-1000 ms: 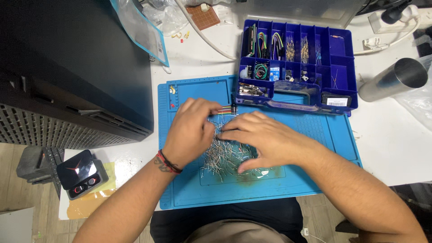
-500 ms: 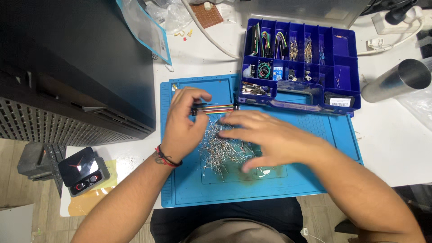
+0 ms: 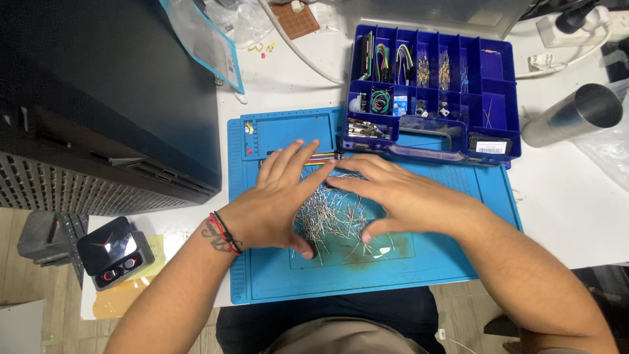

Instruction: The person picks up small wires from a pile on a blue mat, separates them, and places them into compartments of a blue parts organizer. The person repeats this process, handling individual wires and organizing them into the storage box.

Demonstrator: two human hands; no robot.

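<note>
On the blue mat [image 3: 419, 269], left hand [image 3: 278, 203] and right hand [image 3: 403, 196] lie flat, fingers spread, over loose resistors [image 3: 334, 219]

White barcode label [image 3: 492, 147] on blue organiser box's [image 3: 496, 62] front-right compartment; clear blue-edged bag [image 3: 203, 40] upper left.

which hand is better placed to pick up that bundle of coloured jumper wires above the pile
Probably the left hand: its fingertips lie right beside the coloured jumper wires. The right hand lies flat lower, over the pile of resistors.
</note>
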